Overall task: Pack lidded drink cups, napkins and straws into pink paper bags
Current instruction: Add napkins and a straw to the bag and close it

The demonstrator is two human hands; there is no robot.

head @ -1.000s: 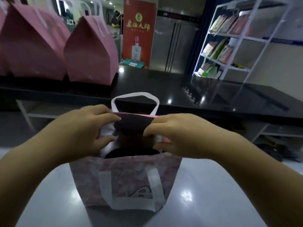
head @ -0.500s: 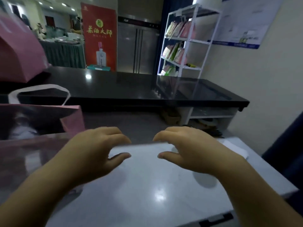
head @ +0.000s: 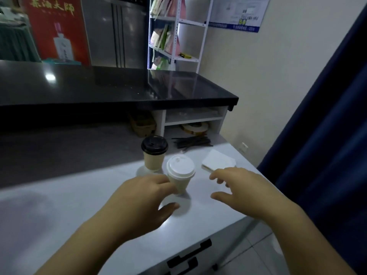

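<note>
A tan cup with a white lid [head: 180, 173] stands on the white table [head: 59, 211]. Behind it to the left is a tan cup with a black lid [head: 154, 152]. A stack of white napkins [head: 218, 161] lies to the right, and a bundle of dark straws [head: 191, 142] lies behind at the table's back edge. My left hand [head: 143, 201] is open, its fingers curled beside the white-lidded cup, touching or nearly touching it. Just in front of the napkins hovers my right hand [head: 244, 192], open and holding nothing. No pink bag is in view.
A black counter [head: 119, 86] runs behind the table, with open shelves underneath. A white rack [head: 174, 32] of packets stands by the wall. A dark blue curtain [head: 327, 126] hangs on the right. The table's front edge has drawer handles [head: 188, 257].
The view swung right, away from the pink bag, which both hands let go of. The cups, napkins and straws have come into view, and both hands now reach toward them.
</note>
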